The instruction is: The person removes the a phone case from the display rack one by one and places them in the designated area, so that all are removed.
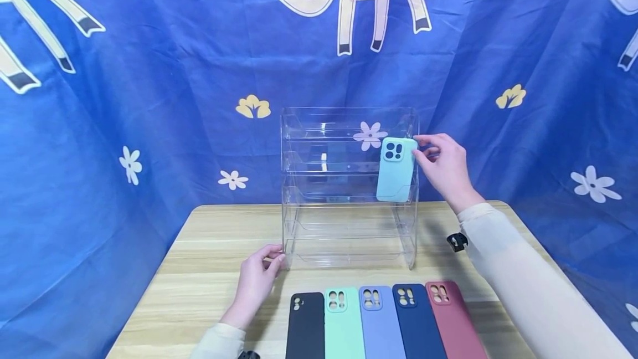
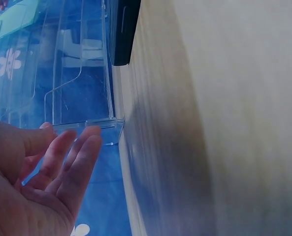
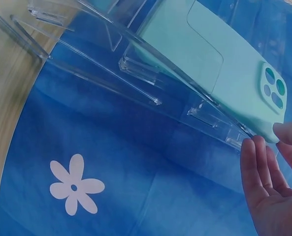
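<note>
A clear tiered plastic rack (image 1: 349, 245) stands on the table. Its lower left front edge is between the thumb and fingers of my left hand (image 1: 260, 271), which holds it lightly there; the left wrist view shows this left hand (image 2: 47, 172) with its outer fingers fairly straight. A light turquoise phone case (image 1: 395, 179) leans upright at the right side of an upper tier, camera cutout at the top. My right hand (image 1: 443, 165) pinches its upper right corner; in the right wrist view the thumb touches the case (image 3: 224, 73) beside the rack's side panel.
In front of the rack lies a row of phone cases: black (image 1: 305, 326), mint green (image 1: 344, 326), lavender (image 1: 382, 326), navy (image 1: 421, 326) and dark pink (image 1: 458, 320). A blue patterned curtain (image 1: 199, 98) hangs behind and beside the wooden table (image 1: 199, 270).
</note>
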The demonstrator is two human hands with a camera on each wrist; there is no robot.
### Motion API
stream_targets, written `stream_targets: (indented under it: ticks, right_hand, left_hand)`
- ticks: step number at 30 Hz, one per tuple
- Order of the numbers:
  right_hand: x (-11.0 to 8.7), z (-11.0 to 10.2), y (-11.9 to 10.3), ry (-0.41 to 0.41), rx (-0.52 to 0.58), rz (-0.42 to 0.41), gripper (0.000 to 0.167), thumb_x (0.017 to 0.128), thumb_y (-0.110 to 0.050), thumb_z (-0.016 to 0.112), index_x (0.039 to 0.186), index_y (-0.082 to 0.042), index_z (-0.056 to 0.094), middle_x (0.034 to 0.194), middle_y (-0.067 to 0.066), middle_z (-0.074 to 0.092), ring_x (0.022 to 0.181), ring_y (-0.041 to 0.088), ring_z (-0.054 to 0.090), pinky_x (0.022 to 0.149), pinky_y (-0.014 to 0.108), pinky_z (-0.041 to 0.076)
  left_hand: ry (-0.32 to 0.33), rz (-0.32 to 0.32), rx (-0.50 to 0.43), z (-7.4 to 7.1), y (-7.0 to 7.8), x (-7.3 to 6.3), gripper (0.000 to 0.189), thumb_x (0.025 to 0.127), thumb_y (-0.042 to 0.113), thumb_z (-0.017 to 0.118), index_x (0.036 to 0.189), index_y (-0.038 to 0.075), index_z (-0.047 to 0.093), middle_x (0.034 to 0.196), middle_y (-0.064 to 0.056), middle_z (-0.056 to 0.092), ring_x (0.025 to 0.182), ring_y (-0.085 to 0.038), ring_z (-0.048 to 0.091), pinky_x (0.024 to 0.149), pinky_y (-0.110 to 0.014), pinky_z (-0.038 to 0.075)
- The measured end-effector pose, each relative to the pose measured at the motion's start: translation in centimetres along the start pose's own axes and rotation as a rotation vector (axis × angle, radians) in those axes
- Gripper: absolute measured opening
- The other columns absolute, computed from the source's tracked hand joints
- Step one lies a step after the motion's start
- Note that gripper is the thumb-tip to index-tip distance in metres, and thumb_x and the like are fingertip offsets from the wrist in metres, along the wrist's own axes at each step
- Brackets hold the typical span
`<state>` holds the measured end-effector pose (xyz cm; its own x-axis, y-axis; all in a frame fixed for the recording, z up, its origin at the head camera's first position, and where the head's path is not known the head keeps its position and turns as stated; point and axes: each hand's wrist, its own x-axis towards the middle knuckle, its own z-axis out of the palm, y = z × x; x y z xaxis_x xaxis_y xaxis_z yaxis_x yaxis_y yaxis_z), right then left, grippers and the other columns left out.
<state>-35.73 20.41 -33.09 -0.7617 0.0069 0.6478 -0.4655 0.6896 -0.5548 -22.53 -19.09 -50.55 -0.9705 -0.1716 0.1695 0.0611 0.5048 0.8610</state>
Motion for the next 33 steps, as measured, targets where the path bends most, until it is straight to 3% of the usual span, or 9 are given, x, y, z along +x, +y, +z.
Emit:
stream_targets:
  ticks: [4,11,17,20,27,33]
  right_hand:
    - [-0.1,0.1,-0.1,-0.003,0.010,0.018,0.026,0.094,-0.013,0.076,0.120,-0.011,0.076,0.108,0.009,0.068,0.085,0.021,0.072,0.071,0.008,0.054]
    - [-0.2,0.1,-0.2,-0.005,0.016,0.034,0.028,0.092,-0.013,0.079,0.120,-0.012,0.075,0.108,0.010,0.070,0.090,0.024,0.074,0.078,0.042,0.065]
    - [-0.3,-0.4,-0.3,-0.032,-0.001,0.028,0.026,0.093,-0.015,0.078,0.119,-0.012,0.074,0.108,0.010,0.073,0.091,0.026,0.074,0.080,0.047,0.064]
    - [-0.3,-0.8,-0.3,-0.047,-0.013,0.026,0.024,0.094,-0.016,0.077,0.117,-0.013,0.074,0.108,0.008,0.074,0.092,0.025,0.074,0.078,0.043,0.065]
    - [-0.4,-1.5,-0.1,-0.065,0.038,0.052,0.021,0.094,-0.022,0.078,0.114,-0.019,0.075,0.106,0.004,0.077,0.088,0.016,0.074,0.067,0.008,0.055]
    - [-0.4,-1.7,0.1,-0.077,0.101,0.084,0.021,0.093,-0.024,0.079,0.113,-0.019,0.076,0.105,0.005,0.077,0.081,0.002,0.069,0.067,0.009,0.055]
  left_hand:
    - [0.012,0.007,0.000,-0.1,0.0,-0.1,0.025,0.096,0.004,0.070,0.121,0.003,0.072,0.097,-0.013,0.076,0.078,-0.027,0.075,0.062,-0.019,0.061]
    - [0.016,0.016,-0.001,-0.1,-0.2,0.0,0.025,0.096,0.004,0.070,0.121,0.003,0.072,0.096,-0.012,0.076,0.077,-0.027,0.075,0.061,-0.020,0.061]
    - [0.006,0.010,0.000,-0.1,-0.1,0.0,0.024,0.096,0.004,0.070,0.121,0.004,0.072,0.096,-0.013,0.076,0.077,-0.028,0.075,0.061,-0.020,0.061]
    - [-0.003,0.004,0.000,0.0,-0.1,0.0,0.025,0.096,0.004,0.070,0.121,0.004,0.072,0.096,-0.012,0.075,0.078,-0.027,0.074,0.061,-0.020,0.061]
    - [-0.012,-0.006,-0.003,0.0,0.0,0.1,0.026,0.097,0.005,0.069,0.123,0.004,0.071,0.097,-0.012,0.075,0.080,-0.029,0.075,0.062,-0.022,0.062]
    - [-0.004,-0.001,-0.002,0.0,0.0,0.1,0.026,0.097,0.004,0.069,0.123,0.002,0.071,0.097,-0.013,0.075,0.080,-0.030,0.075,0.062,-0.020,0.061]
